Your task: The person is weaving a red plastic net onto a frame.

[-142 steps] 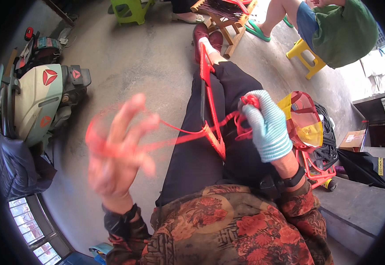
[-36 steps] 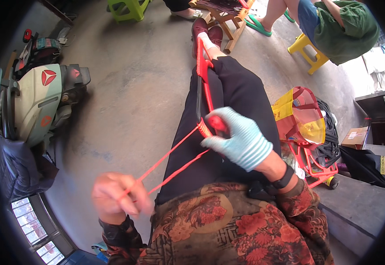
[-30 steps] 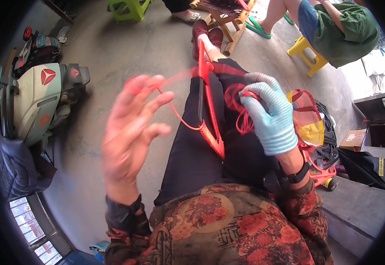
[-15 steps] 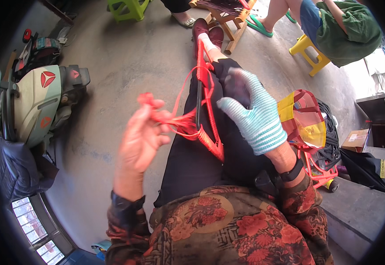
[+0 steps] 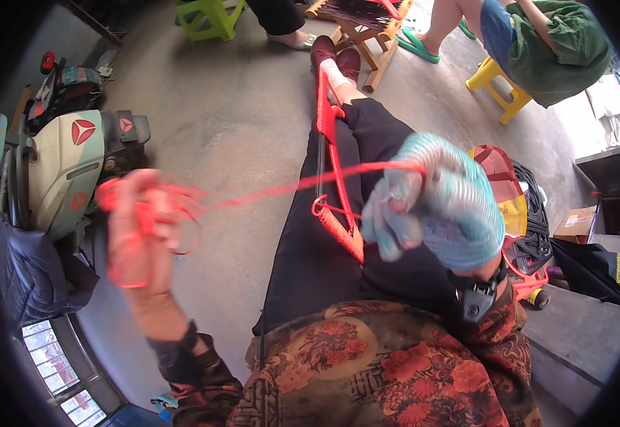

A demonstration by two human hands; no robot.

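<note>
In my head view, the only one I have, I'd judge the red cord (image 5: 356, 169) to be light, soft and limp, keeping a line only under tension, and rather slick, so loose turns could slide or snarl. I would take it by the gathered loops (image 5: 182, 201) and keep the single run clear of them. The red frame (image 5: 335, 153) looks stiff and fairly light to me, unlikely to break; its wrapped near end (image 5: 338, 231) seems the best place for a grip, as the binding should give some bite.

The bare left hand (image 5: 142, 238) is blurred, but I read its fingers as curled around the cord, the loops spilling past them on the right. From there the run crosses above the frame, nearly straight, to the gloved right hand (image 5: 452, 203), meeting it near the top of the bent fingers. I can't tell whether those are pinched on it or merely hooked under.

The frame lies over the black trousers (image 5: 310, 274), between my two hands, well apart from the left fingers and just beside the gloved fingertips; I can't make out contact there. A small loop (image 5: 317, 206) sits at its wrapped end.
</note>
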